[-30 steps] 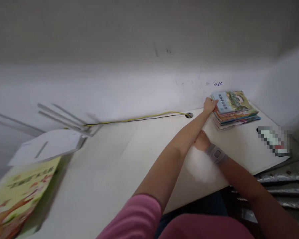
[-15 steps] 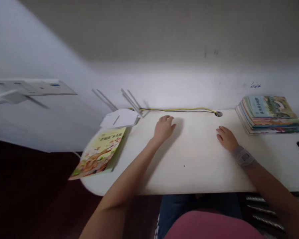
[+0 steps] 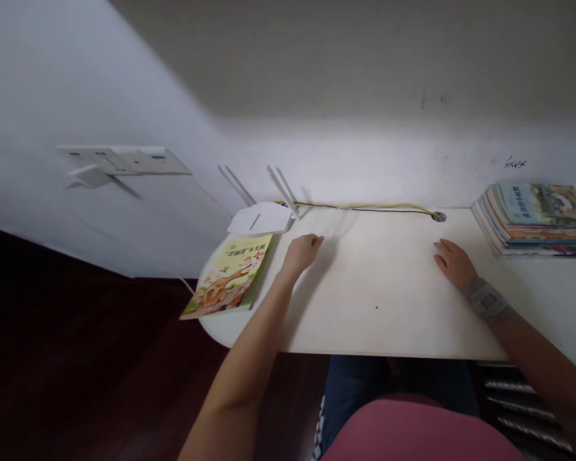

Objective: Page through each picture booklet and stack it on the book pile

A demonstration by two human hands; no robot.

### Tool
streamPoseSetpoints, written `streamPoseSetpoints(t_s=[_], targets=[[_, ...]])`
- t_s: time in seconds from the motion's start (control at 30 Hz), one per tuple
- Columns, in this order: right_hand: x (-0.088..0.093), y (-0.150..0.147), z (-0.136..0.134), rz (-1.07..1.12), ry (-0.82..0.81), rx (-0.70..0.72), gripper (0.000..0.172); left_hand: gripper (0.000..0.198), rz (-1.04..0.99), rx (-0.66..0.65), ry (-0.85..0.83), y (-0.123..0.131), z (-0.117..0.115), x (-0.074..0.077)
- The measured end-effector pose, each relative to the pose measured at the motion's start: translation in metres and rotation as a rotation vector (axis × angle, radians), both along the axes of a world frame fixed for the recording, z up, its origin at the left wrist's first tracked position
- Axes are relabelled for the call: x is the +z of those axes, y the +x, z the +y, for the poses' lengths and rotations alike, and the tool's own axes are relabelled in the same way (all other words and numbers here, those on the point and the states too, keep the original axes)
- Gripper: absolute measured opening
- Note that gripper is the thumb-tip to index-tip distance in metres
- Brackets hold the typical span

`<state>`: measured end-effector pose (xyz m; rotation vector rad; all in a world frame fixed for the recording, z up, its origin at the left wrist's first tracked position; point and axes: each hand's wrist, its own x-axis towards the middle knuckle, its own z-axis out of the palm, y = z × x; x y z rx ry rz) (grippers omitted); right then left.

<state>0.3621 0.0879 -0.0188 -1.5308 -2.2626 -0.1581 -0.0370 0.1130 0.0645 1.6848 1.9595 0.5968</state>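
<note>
My left hand (image 3: pixel 302 252) is held above the white desk (image 3: pixel 365 275), its fingers curled in and the thumb pressed against them. Whatever is between those fingers, if anything, is hidden; a faint pale blur shows just beyond them. Resting on the desk to the right, my right hand (image 3: pixel 455 262) has its fingers stretched out and holds nothing. It wears a grey wristband (image 3: pixel 488 299). A yellow-green picture book (image 3: pixel 233 275) lies to the left of my left hand, partly over the desk's rounded end.
Behind the book stands a white router (image 3: pixel 260 219) with several antennas. A yellow and black cable (image 3: pixel 388 207) runs along the wall to a desk hole (image 3: pixel 439 217). A stack of books (image 3: pixel 540 221) sits at the right. A plug (image 3: pixel 90 176) is in the wall socket.
My left hand has gone from spread fingers to a closed hand. The view has turned left, so the desk and its things appear further right. My right hand stays open on the desk.
</note>
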Motion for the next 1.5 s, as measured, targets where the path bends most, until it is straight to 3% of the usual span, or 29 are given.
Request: streamPoseSetpoints(t_s=[0.07,0.13,0.2,0.23,0.33,0.43,0.5,0.57,0.7,0.8,0.93,1.03,1.1,1.17,1.33,1.43,1.5], targets=[[0.008,-0.021,-0.016,0.043,-0.006,0.049,0.054,0.043,-0.170,-0.089,-0.005,0.027,-0.011,0.008],[0.018,-0.051,-0.037,0.130,-0.005,0.114,0.079,0.050,-0.388,-0.192,-0.006,0.060,-0.028,0.019],[0.030,-0.081,-0.061,0.191,0.009,0.134,0.101,0.048,-0.916,-0.293,-0.023,0.091,-0.051,0.037],[0.035,-0.094,-0.071,0.208,0.032,0.129,0.108,0.046,-1.082,-0.312,-0.023,0.104,-0.062,0.047],[0.052,-0.108,-0.095,0.248,0.178,0.031,0.102,0.037,-1.328,-0.291,0.041,0.122,-0.092,0.072],[0.065,-0.089,-0.109,0.193,0.349,-0.037,0.077,0.038,-1.365,-0.198,0.104,0.111,-0.107,0.070],[0.071,-0.067,-0.117,0.106,0.390,-0.039,0.068,0.046,-1.292,-0.107,0.130,0.098,-0.112,0.049],[0.071,-0.047,-0.125,-0.001,0.320,-0.003,0.062,0.053,-1.102,-0.040,0.143,0.086,-0.115,0.019],[0.049,-0.027,-0.139,-0.217,0.036,0.066,0.045,0.050,-0.399,-0.092,0.156,0.079,-0.125,-0.040],[0.027,-0.020,-0.145,-0.262,-0.102,0.088,0.041,0.047,0.024,-0.073,0.260,0.079,-0.130,-0.061],[0.016,-0.013,-0.145,-0.251,-0.148,0.095,0.062,0.046,0.204,0.000,0.549,0.077,-0.133,-0.055],[0.022,-0.021,-0.140,-0.232,-0.123,0.068,0.055,0.049,0.204,-0.251,0.707,0.085,-0.136,-0.044],[0.025,-0.034,-0.136,-0.213,-0.101,0.070,0.050,0.049,0.265,-0.455,0.642,0.096,-0.138,-0.043],[0.026,-0.049,-0.133,-0.201,-0.096,0.110,0.048,0.049,0.373,-0.543,0.499,0.107,-0.140,-0.049],[0.020,-0.070,-0.128,-0.192,-0.156,0.171,0.043,0.053,0.464,-0.512,0.285,0.111,-0.139,-0.063],[0.020,-0.071,-0.127,-0.177,-0.161,0.179,0.042,0.052,0.407,-0.487,0.281,0.085,-0.129,-0.053],[0.022,-0.069,-0.127,-0.151,-0.135,0.202,0.043,0.050,0.420,-0.343,0.291,0.051,-0.114,-0.039]])
